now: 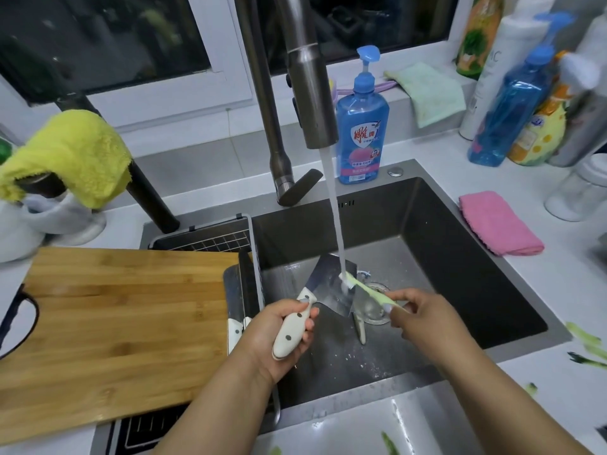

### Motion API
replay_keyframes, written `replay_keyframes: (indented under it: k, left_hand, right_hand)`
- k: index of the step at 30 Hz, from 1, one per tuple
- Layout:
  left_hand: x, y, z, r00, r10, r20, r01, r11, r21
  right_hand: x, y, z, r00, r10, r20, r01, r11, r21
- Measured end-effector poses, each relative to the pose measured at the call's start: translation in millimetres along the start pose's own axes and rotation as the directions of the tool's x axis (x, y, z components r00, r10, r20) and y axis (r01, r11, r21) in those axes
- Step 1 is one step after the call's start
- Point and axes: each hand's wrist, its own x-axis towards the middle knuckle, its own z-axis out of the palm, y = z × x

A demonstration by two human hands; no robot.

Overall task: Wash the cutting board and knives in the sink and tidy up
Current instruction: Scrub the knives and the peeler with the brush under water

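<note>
The knife-washing step is in hand: the left hand (289, 326) is clamped round the white dotted handle of a cleaver (331, 287), holding its blade under the running tap (312, 103) inside the sink (460, 274), while the right hand (423, 316) pinches a pale green brush (368, 287) against the blade. Next, I judge, the blade needs turning to scrub its other face. The cutting board (115, 323) lies unwashed across the sink's left side, over a wire rack (210, 241) that holds another knife (238, 326). A peel lies by the drain (374, 310).
</note>
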Motion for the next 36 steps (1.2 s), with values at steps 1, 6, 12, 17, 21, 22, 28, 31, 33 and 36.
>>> replay_keyframes:
  k: [1, 6, 12, 17, 21, 22, 28, 31, 33, 36]
  left_hand:
    - [0, 0, 1, 1.0, 0.0, 0.001, 0.0, 1.0, -0.01]
    - [-1, -1, 4, 1.0, -0.013, 0.015, 0.013, 0.998, -0.055]
    - [-7, 0, 9, 0.999, -0.024, 0.032, 0.026, 0.998, -0.065]
    - [-12, 0, 6, 1.0, -0.011, 0.009, 0.011, 1.0, -0.009]
    - [-13, 1, 2, 0.996, 0.079, -0.051, -0.071, 0.987, 0.141]
    - [-14, 2, 2, 0.991, 0.113, -0.071, -0.099, 0.978, 0.183]
    - [-27, 6, 8, 0.953, 0.283, -0.107, -0.227, 0.904, 0.363]
    - [-35, 9, 8, 0.942, 0.32, -0.103, -0.257, 0.882, 0.395]
    - [-40, 11, 7, 0.932, 0.348, -0.1, -0.279, 0.866, 0.414]
    - [-51, 16, 3, 0.908, 0.41, -0.089, -0.333, 0.834, 0.44]
  right_hand:
    - [-4, -1, 0, 1.0, -0.004, 0.011, 0.004, 1.0, 0.0]
    - [-9, 2, 7, 0.996, -0.001, 0.089, 0.002, 1.0, -0.003]
    - [35, 20, 21, 0.998, 0.066, 0.005, -0.067, 0.998, 0.008]
    - [69, 37, 13, 0.987, 0.149, -0.067, -0.155, 0.982, -0.106]
    - [61, 36, 6, 0.986, 0.126, -0.109, -0.144, 0.973, -0.179]
    - [58, 35, 7, 0.987, 0.113, -0.11, -0.133, 0.973, -0.19]
    - [42, 29, 20, 0.992, 0.097, -0.075, -0.106, 0.986, -0.128]
    - [37, 21, 22, 0.994, 0.075, -0.085, -0.085, 0.989, -0.122]
    - [34, 15, 24, 0.995, 0.047, -0.091, -0.061, 0.986, -0.153]
    - [30, 8, 28, 0.995, 0.023, -0.098, -0.04, 0.983, -0.178]
